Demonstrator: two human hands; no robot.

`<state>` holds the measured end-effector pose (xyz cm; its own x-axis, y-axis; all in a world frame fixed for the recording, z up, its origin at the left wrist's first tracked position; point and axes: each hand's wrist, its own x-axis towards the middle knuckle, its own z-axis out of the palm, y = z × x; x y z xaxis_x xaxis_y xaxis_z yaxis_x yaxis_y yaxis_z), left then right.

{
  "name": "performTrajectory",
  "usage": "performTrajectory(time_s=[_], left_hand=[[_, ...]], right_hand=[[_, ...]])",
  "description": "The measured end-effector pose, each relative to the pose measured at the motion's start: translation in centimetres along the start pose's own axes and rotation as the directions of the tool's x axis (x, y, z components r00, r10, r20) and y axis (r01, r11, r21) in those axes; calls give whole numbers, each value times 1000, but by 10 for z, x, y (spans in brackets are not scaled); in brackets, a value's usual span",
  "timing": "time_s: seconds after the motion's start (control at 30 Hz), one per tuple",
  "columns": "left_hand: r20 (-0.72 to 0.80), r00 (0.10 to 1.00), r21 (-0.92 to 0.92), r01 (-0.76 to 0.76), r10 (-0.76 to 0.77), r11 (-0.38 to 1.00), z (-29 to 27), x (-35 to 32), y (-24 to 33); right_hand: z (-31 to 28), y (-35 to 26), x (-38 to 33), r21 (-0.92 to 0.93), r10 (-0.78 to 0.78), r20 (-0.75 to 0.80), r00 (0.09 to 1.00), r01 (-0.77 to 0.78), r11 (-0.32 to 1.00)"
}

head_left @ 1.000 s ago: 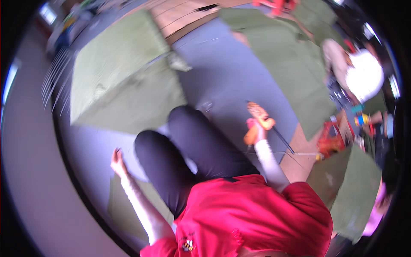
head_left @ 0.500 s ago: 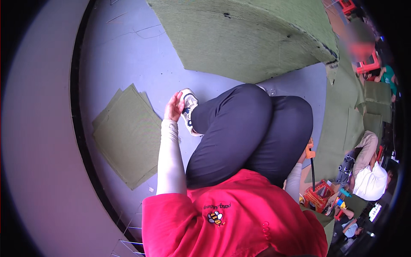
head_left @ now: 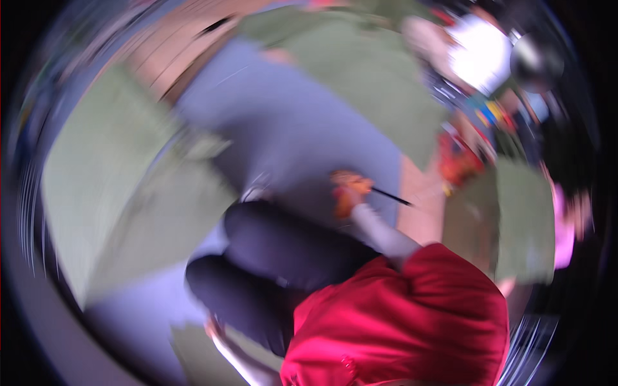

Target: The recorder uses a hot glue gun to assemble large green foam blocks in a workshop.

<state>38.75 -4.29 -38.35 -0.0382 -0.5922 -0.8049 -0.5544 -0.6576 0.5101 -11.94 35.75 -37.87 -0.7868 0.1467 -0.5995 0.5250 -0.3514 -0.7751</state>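
The right hand (head_left: 353,197) grips an orange tool (head_left: 351,181) — black rod (head_left: 391,195) outward, presumably clear of the legs (head_left: 290,241); the left hand (head_left: 213,327) blurs near green sheeting (head_left: 198,355), its hold unclear.

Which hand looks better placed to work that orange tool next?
Probably the right hand: it grips the orange tool. The left hand, blurred, is beside the dark trousers, well away from the tool.
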Motion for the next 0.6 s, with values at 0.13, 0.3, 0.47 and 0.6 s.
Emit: performTrajectory(time_s=[0.13, 0.3, 0.47, 0.6], left_hand=[[58, 894, 649, -372, 445, 663, 69, -85, 141], [148, 606, 468, -739, 782, 484, 96, -176, 191], [4, 285, 238, -931, 959, 275, 108, -266, 214], [241, -158, 580, -767, 958, -273, 169, -360, 263]], right_hand=[[-29, 19, 24, 300, -4, 46, 999, -10, 954], [-69, 19, 34, 391, 179, -26, 984, -155, 907], [-63, 53, 47, 542, 219, 47, 975, -209, 814], [-34, 77, 63, 9, -37, -254, 966, 40, 999]])
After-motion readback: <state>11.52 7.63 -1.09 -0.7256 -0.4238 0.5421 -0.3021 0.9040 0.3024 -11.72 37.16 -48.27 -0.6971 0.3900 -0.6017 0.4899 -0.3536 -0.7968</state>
